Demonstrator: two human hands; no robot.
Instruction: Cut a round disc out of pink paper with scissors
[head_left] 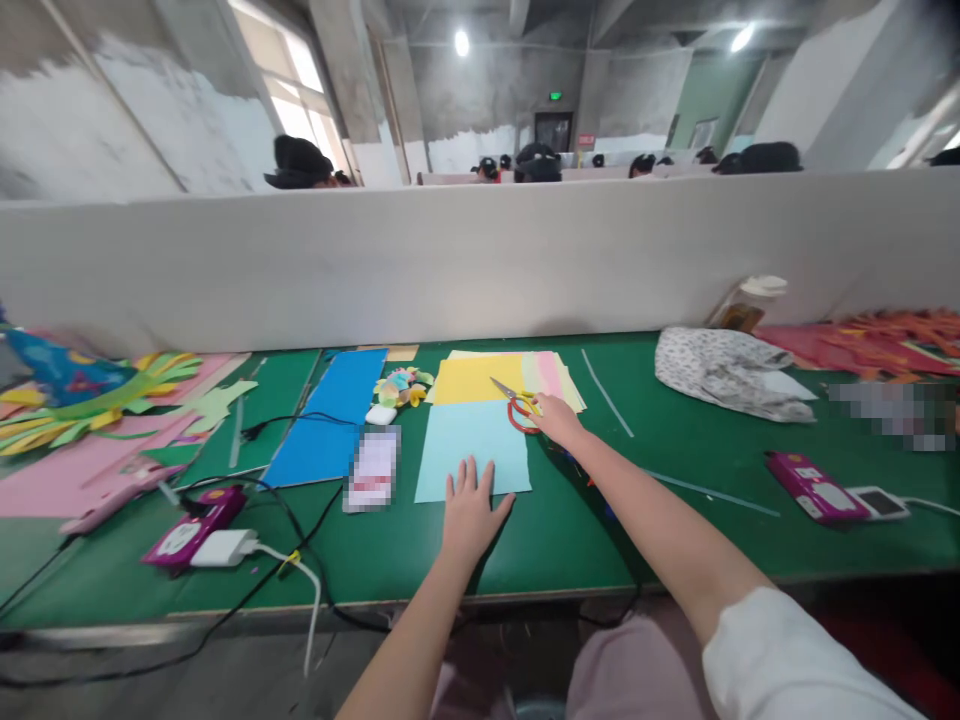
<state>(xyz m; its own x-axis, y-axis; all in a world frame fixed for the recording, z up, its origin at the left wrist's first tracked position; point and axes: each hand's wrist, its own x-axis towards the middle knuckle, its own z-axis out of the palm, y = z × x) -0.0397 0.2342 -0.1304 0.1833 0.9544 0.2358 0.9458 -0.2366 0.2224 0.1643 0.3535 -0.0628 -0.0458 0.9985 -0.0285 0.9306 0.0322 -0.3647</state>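
My left hand (471, 507) lies with its fingers spread on the lower part of a light blue paper sheet (465, 435). At the sheet's upper right corner, my right hand (556, 418) has its fingers closed at a pair of scissors (523, 408) with red and yellow handles. The scissor blades point up and left over a yellow sheet (472, 380). Pink and pale sheets (551, 372) show beside the yellow one, behind the light blue sheet.
Left of the papers are a phone (373, 468), paper flowers (403, 386), a blue board (322, 420), cables and a purple power strip (196, 525). A patterned cloth (720, 370), a jar (750, 300) and another power strip (816, 488) sit right. A white partition (450, 260) stands behind.
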